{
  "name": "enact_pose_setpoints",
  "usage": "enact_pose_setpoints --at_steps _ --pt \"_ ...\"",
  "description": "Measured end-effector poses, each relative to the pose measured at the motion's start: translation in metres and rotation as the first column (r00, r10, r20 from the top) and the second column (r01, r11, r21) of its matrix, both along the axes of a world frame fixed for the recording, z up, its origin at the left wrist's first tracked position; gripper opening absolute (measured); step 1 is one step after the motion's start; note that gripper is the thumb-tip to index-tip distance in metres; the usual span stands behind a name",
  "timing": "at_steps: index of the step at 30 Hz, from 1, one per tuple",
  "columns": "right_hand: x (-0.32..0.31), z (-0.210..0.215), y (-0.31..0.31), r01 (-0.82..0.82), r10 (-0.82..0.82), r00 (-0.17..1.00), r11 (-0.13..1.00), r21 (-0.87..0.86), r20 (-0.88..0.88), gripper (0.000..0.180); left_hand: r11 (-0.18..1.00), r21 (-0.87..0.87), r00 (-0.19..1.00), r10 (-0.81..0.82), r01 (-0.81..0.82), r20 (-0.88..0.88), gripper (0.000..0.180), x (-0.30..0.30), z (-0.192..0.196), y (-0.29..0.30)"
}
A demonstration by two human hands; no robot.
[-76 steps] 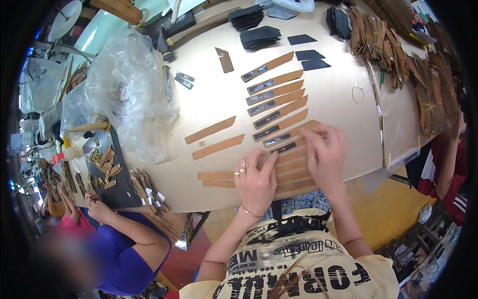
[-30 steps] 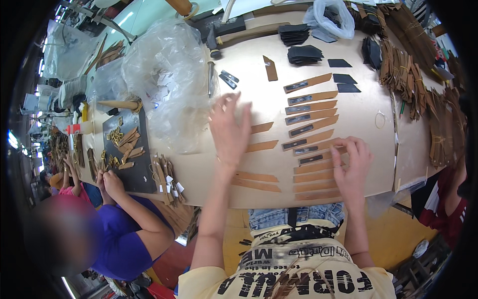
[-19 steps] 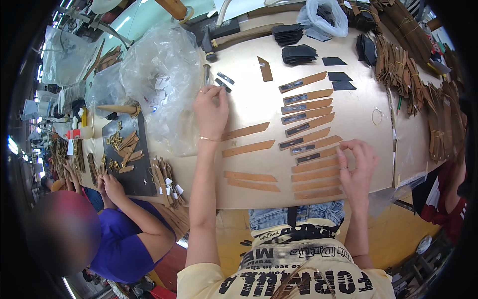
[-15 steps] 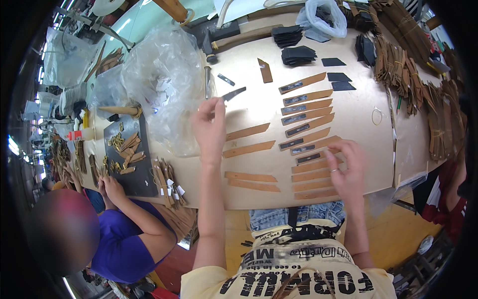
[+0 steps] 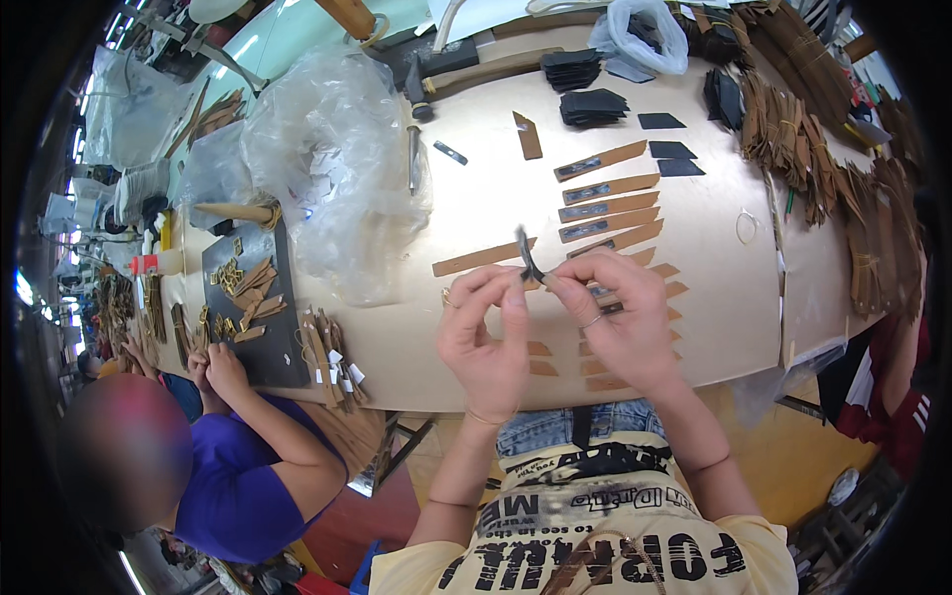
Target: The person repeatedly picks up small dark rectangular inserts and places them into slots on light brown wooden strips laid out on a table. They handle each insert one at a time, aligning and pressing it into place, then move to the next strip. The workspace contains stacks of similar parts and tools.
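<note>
Over the middle of the table, both my hands pinch a small dark strip (image 5: 526, 248) that curves upward and seems split at its lower end. My left hand (image 5: 484, 342) grips its left side between thumb and fingertips; my right hand (image 5: 630, 322) pinches the right side. Under and beyond the right hand runs a column of tan leather strips (image 5: 630, 156), several with a dark rectangular patch at the left end. Another tan strip (image 5: 466, 261) lies just beyond my left hand, with others partly hidden beneath the hands.
A hammer (image 5: 418, 94), a metal rod (image 5: 414, 159) and a small dark rectangle (image 5: 450, 153) lie farther off. Stacked black pieces (image 5: 593, 107) sit at the back, a clear plastic bag (image 5: 327, 149) at left. Brown bundles (image 5: 863, 238) line the right. A co-worker (image 5: 248, 446) works at left.
My left hand has come back toward me from beside the metal rod, bringing the dark strip. My right hand has moved left off the tan strips and now grips it too.
</note>
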State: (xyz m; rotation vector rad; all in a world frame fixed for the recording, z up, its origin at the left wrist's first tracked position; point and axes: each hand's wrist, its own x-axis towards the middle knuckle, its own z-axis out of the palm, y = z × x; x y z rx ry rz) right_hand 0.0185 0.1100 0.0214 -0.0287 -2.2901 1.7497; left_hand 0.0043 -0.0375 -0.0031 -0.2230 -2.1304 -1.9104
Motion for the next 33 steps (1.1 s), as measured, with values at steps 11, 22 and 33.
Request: enact_pose_setpoints --at_steps 11,22,33 --pt "0.026 -0.006 0.036 0.102 0.001 0.972 0.899 -0.426 0.235 0.02 0.763 -0.623 0.985 0.121 -0.171 -0.122 0.038 -0.079 0.003 -0.023" --pt "0.034 -0.001 0.039 0.06 -0.013 0.981 0.969 -0.239 0.192 0.015 0.875 0.367 0.81 -0.449 0.314 0.378 0.023 0.004 0.019 0.006" --pt "0.051 0.006 0.024 0.178 -0.106 0.978 0.874 0.452 -0.181 0.017 0.848 -0.514 0.915 -0.302 0.13 -0.267 0.03 0.018 0.022 0.029"
